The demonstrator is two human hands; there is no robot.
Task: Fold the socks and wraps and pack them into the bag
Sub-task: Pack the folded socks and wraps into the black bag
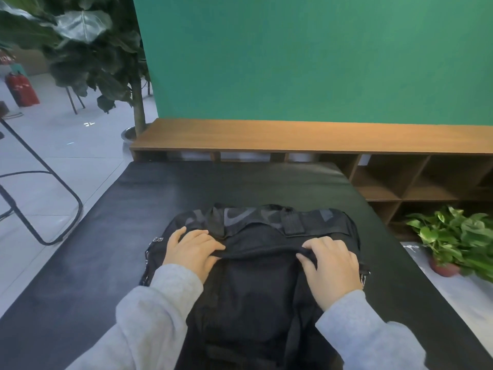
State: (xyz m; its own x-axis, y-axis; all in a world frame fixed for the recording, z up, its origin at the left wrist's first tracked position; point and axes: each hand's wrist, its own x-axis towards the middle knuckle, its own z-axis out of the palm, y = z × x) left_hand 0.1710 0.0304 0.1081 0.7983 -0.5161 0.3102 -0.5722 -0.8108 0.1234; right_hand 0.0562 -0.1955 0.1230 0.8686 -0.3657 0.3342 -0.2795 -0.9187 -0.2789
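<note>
Bag (256, 263), black fabric, lies flat on the dark padded surface (133, 198) directly in front of the person, its webbing handles (292, 221) toward the far edge. A dark fabric layer runs across its top and hangs toward the viewer; whether this is the bag's own flap or a separate wrap cannot be told from this view. No socks are visible.

Left hand (193, 252): grip closed on the left end of a raised fabric fold, pinched between thumb and fingers. Right hand (332, 265): grip closed likewise on the right end of the same fold. The ridge between them is drawn fairly taut.

Handling assessment: the material appears soft, thin and limp, and creases wherever it is pinched. It looks light and not fragile. The weave seems smooth, so a shallow pinch could slip. Judged best hold: both ends of an edge or seam, as now, or the webbing handles and metal side clips (157, 239) for shifting the whole bag.
</note>
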